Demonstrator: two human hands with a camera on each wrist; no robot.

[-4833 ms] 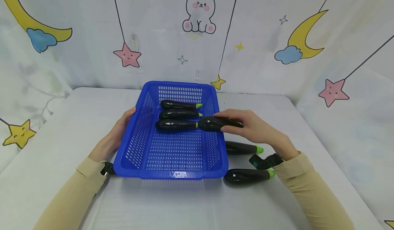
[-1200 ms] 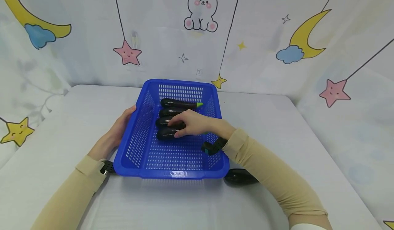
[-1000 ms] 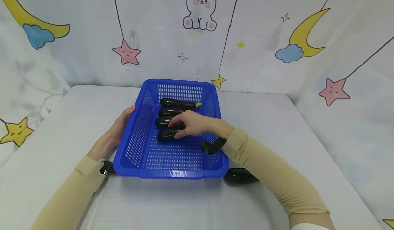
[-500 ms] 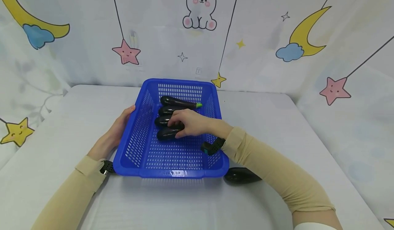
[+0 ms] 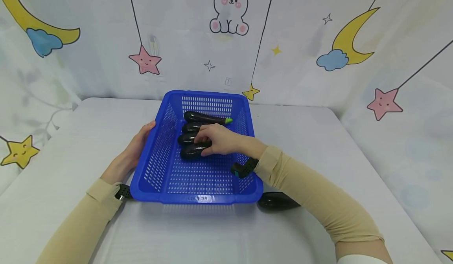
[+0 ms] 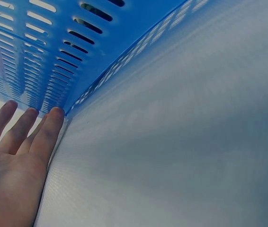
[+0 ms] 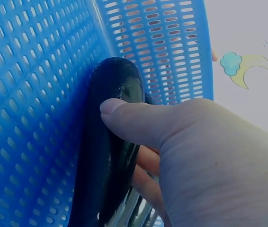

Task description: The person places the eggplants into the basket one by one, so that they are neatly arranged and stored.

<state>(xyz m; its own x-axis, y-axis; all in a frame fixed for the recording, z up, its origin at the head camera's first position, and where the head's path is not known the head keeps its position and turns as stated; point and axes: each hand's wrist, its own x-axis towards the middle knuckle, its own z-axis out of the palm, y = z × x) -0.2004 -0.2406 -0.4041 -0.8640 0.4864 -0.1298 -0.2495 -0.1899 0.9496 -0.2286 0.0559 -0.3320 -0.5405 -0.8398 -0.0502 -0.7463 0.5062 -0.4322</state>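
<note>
In the head view, a blue plastic basket [image 5: 198,199] holds several dark eggplants lying side by side. My right hand [image 5: 221,139] reaches inside and grips the frontmost eggplant [image 5: 191,151], its thumb on the near side. The right wrist view shows that thumb pressed along the dark eggplant [image 7: 106,156], with fingers curled behind it. The rearmost eggplant [image 5: 203,118] shows its green stem end; the hand hides the stem ends of the others. On the left, my left hand [image 5: 132,150] touches the basket's outer wall; its fingers [image 6: 15,135] look straight in the left wrist view.
Another eggplant [image 5: 277,201] lies on the white table [image 5: 198,232] by the basket's front right corner, partly hidden by the right sleeve [image 5: 311,201]. A white cloth wall [image 5: 184,32] with cartoon prints stands behind.
From over the right rim, my right hand has brought an eggplant down into the basket in front of the other three. Lately it shifts only slightly. The left hand has stayed at the basket's side.
</note>
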